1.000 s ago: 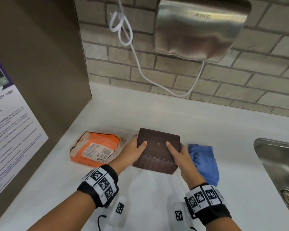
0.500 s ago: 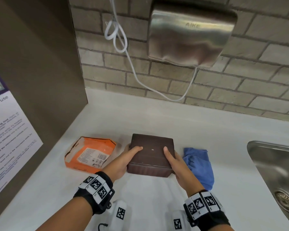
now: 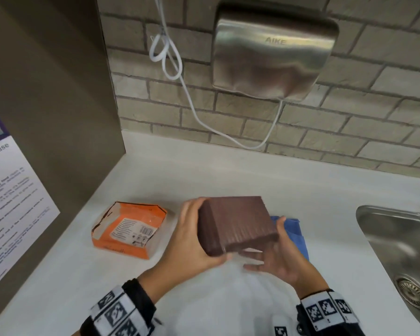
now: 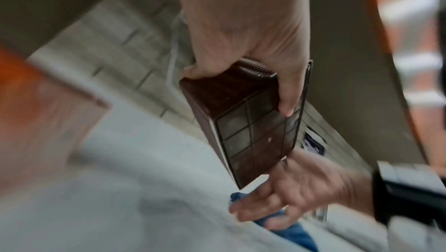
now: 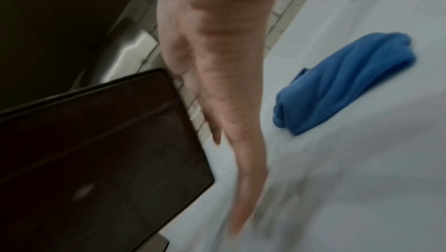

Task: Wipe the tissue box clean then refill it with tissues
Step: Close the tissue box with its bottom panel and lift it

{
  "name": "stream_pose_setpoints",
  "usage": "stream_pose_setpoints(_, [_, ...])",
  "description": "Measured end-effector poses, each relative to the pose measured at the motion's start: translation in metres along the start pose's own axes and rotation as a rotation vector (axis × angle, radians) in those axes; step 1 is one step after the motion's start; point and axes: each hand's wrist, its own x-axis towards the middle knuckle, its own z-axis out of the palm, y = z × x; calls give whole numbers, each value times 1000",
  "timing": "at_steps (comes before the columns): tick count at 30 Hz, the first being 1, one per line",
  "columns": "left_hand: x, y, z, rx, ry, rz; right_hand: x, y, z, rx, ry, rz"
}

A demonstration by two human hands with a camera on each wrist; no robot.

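Observation:
The brown ribbed tissue box (image 3: 235,221) is lifted off the white counter (image 3: 228,170) and tilted. My left hand (image 3: 189,238) grips its left end, fingers over the far side and thumb at the near corner. In the left wrist view the box (image 4: 241,122) shows a gridded underside. My right hand (image 3: 274,260) is under the box's right end with fingers straight and spread, thumb against the side; it is blurred. The right wrist view shows those fingers (image 5: 217,103) running along the box's (image 5: 96,151) edge. A blue cloth (image 3: 294,234) lies on the counter behind my right hand. An orange tissue pack (image 3: 129,229), torn open, lies to the left.
A steel sink (image 3: 403,251) is set into the counter at the right. A metal hand dryer (image 3: 272,54) with a white cord (image 3: 192,105) hangs on the brick wall above. A brown side panel (image 3: 46,93) with a poster (image 3: 7,202) bounds the left.
The box has risen off the counter and tipped over. My left hand now grips its left end, and my right hand has dropped from the top to under its right end.

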Motion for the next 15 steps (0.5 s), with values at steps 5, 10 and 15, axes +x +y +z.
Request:
stream_pose_setpoints(5, [-15,0,-9,389,-138,624,-16,-20,-6,134,-151,22])
stream_pose_setpoints(10, [-19,-17,-19,497,-245,472,-12,-22,-10,83,-104,-15])
stream_pose_setpoints(15, [-16,-8,-30,-23,-521,-176,-13,-12,-1,144,-20,-200])
